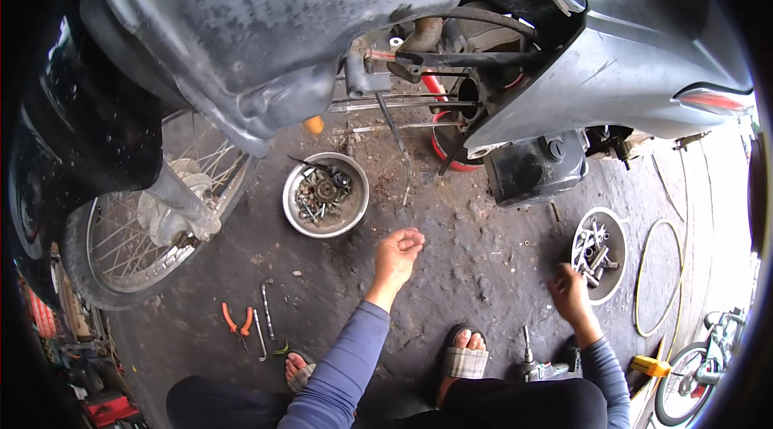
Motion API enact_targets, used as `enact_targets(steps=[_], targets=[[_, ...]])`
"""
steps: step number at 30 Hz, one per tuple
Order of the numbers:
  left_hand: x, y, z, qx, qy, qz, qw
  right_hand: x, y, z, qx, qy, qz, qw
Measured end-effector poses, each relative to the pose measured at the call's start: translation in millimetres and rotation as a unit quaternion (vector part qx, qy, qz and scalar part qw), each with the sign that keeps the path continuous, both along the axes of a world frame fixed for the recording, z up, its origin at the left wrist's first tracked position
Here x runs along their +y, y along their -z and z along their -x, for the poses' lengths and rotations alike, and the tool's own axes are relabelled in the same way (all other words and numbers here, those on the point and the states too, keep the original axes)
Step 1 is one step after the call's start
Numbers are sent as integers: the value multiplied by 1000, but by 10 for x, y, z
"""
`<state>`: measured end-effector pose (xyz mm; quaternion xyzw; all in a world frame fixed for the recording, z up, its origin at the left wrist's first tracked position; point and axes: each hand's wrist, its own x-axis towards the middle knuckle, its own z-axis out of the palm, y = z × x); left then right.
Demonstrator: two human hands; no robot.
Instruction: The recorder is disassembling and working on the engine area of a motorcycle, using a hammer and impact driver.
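Observation:
My left hand (pixel 400 256) hovers over the dark floor, its thumb and fingers pressed together; anything between them is hidden. Up and left of it stands a round metal bowl (pixel 360 215) with bolts, a ring-shaped part and other small metal parts. At the left edge of a second bowl (pixel 601 298), my right hand (pixel 570 292) has its fingers curled, with something dark at the fingertips that I cannot make out. This second bowl holds wrenches (pixel 592 237) and sockets (pixel 597 261).
Ahead stands a motorcycle with grey body panels (pixel 306 18), a spoked front wheel (pixel 161 219) and a black box-shaped part (pixel 538 167). Orange-handled pliers (pixel 238 321) and two metal rods (pixel 266 308) lie left. An air gun-like tool (pixel 531 360) lies by my right foot. A hose (pixel 644 284) curls at right.

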<state>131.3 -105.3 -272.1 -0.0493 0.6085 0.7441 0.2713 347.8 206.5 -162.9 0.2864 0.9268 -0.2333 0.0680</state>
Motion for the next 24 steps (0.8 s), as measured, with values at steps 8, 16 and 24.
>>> enact_targets(steps=[8, 16, 24], targets=[[36, -65, -28, -30, -75, -44, 996, -457, -564, 491, 2, 57, 282, 958], [261, -191, -9, -57, -145, -145, 977, -536, -1246, 1335, 197, 103, 431, 874], [-140, -126, 361, -29, -203, -163, 965, -571, -1121, 1456, 224, 142, 446, 855]])
